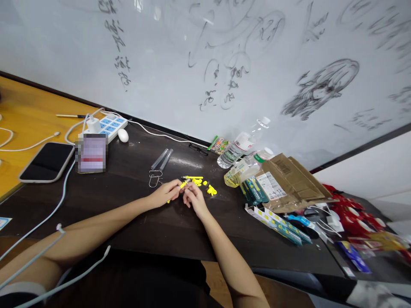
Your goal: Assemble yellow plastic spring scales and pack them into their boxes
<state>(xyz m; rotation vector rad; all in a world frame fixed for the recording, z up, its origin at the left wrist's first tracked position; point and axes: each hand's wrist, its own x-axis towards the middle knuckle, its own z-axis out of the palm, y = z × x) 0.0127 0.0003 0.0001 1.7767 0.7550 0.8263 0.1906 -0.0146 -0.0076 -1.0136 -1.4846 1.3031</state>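
Both hands meet over the dark table and hold a slim yellow plastic rod (183, 185) with a small clear-looking tip. My left hand (167, 193) is closed around the rod, and its lower yellow end peeks out below the fingers. At the upper end, my right hand (194, 199) pinches with bent fingers; the exact contact is partly hidden. Just beyond the hands lie a second yellow rod with a dark tip (193, 177) and several small yellow plastic parts (211, 190). Left of them are two clear tubes (165, 160) and some bent metal wire hooks (155, 179).
Water bottles (236, 149), a flattened cardboard box (289, 177) and green-and-white packaging (278, 224) stand or lie at right. On the left are a phone (47, 162), a power strip (114, 127) and white cables. Folded glasses (198, 149) lie near the whiteboard (167, 64).
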